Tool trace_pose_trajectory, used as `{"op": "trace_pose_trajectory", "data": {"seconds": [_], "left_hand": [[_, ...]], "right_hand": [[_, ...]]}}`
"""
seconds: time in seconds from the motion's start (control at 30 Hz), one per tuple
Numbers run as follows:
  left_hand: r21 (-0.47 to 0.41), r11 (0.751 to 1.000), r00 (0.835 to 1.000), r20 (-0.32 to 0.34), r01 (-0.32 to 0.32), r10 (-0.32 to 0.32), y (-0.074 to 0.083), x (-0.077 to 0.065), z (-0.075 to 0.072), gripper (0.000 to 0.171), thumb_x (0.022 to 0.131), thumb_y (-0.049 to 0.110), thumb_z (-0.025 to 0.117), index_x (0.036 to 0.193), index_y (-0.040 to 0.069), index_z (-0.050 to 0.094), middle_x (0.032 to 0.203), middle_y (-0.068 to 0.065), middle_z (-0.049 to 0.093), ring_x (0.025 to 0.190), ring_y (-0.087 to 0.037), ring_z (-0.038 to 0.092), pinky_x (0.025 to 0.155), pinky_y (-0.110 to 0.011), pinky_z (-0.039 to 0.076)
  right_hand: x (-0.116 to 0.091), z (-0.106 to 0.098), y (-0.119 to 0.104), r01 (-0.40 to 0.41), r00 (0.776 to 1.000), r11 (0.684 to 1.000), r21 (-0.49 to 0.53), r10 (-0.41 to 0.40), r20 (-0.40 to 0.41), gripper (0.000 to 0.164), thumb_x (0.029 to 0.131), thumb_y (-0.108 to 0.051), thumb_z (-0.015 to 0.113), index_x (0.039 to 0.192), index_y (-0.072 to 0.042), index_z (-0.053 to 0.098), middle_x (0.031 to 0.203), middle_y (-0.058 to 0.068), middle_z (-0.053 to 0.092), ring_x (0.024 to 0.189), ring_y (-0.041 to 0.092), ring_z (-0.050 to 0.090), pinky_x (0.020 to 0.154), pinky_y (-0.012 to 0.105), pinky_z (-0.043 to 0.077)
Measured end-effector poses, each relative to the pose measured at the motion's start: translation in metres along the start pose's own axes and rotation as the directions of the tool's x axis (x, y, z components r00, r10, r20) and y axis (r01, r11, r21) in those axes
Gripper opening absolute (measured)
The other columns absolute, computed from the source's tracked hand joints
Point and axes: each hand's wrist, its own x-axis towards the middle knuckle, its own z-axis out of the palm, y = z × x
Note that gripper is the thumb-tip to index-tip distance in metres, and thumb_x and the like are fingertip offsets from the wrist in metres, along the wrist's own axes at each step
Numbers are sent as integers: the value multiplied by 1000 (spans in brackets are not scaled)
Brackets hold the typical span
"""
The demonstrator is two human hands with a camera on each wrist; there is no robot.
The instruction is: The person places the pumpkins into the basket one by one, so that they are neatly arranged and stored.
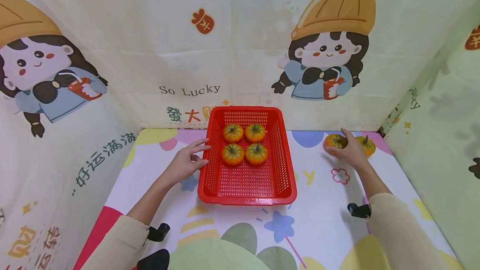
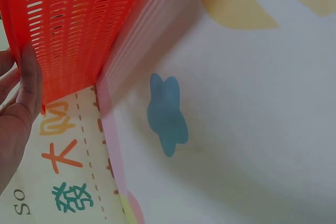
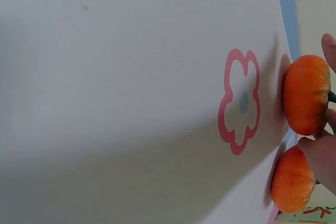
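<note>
A red plastic basket (image 1: 245,184) with slotted walls stands on the table and contains several small orange-and-green pumpkins (image 1: 232,154) grouped toward its far half. My left hand (image 1: 187,161) touches the basket's left rim, its fingers extended and fairly relaxed. The left wrist view has these fingers (image 2: 29,85) against the red rim. Over at the far right, my right hand (image 1: 350,151) spreads its thumb and fingers about a pumpkin (image 3: 306,95) lying on the table. A second loose pumpkin (image 1: 365,146) sits just right of it, partly covered by the hand.
A patterned cloth with cartoon figures hangs as a back wall (image 1: 247,53) and along both sides. The white printed tabletop (image 1: 315,203) meets it right behind the basket and the loose pumpkins.
</note>
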Motion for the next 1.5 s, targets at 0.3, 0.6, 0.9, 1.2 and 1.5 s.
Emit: {"op": "trace_pose_trajectory", "data": {"seconds": [0.3, 0.6, 0.9, 1.2, 1.5], "left_hand": [[-2, 1000, 1000, -2, 10, -10, 0, 0, 0, 55, 94, 5, 73, 146, 2, 57, 164, -11, 39, 86, -23, 72, 78, -36, 65], [12, 1000, 1000, -5, -19, 19, -5, 2, 0, 54, 93, 3, 74, 144, 0, 58, 164, -12, 40, 82, -21, 72, 75, -26, 63], [10, 1000, 1000, -2, -21, 21, -3, 2, 0, 54, 93, 4, 74, 144, 0, 58, 163, -12, 41, 82, -20, 71, 75, -29, 64], [8, 1000, 1000, 2, -26, 26, -4, 2, 0, 54, 93, 5, 74, 144, 0, 58, 163, -12, 41, 83, -21, 71, 75, -28, 64], [14, 1000, 1000, 5, -19, 19, -4, 3, -2, 54, 93, 5, 74, 145, 0, 58, 164, -12, 40, 84, -20, 72, 76, -30, 64]], "right_hand": [[2, 9, 6, -59, 998, 998, -31, 59, -7, 104, 94, -42, 74, 167, -12, 6, 165, 35, 16, 146, 59, 21, 114, 76, 27], [1, 13, 9, -89, 996, 996, 4, 90, -12, 98, 98, -39, 71, 166, -8, 8, 164, 34, 18, 147, 57, 21, 115, 75, 27], [-1, 13, 9, -96, 995, 995, 16, 96, -32, 99, 96, -43, 71, 166, -10, 9, 165, 33, 19, 147, 57, 22, 115, 75, 28], [-8, 10, 7, -52, 998, 999, -5, 51, -30, 99, 95, -47, 71, 166, -11, 13, 163, 34, 23, 143, 57, 26, 113, 76, 30], [-12, 5, -7, 104, 994, 995, -8, -104, -35, 91, 96, -39, 74, 164, -7, 21, 163, 33, 27, 144, 56, 29, 114, 75, 30]]}}
